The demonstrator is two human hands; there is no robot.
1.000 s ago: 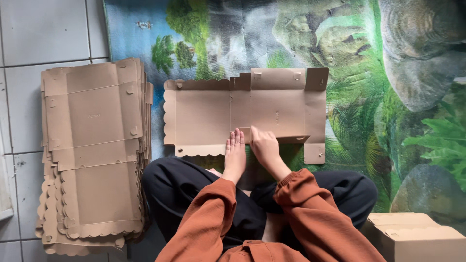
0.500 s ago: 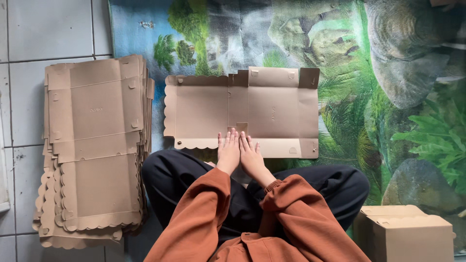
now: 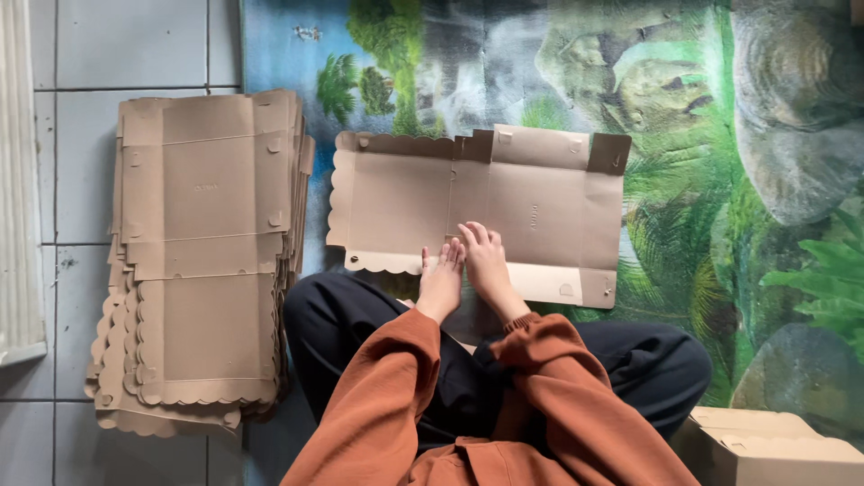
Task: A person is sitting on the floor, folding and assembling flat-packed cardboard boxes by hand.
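Grey floor tiles are seen at 9 to 11 o'clock, overlapped by a printed jungle-scene mat covering the remaining floor. 1 flat cardboard box blank with scalloped edges is laid on the mat at centre, toward 12 o'clock of the seated person. Its near edge is pressed by both hands, placed side by side and touching. The left hand is held flat, fingers together. The right hand is likewise flat, fingers slightly spread. A stack of identical blanks is noted at 9 o'clock. 1 assembled box is recorded at 4 o'clock.
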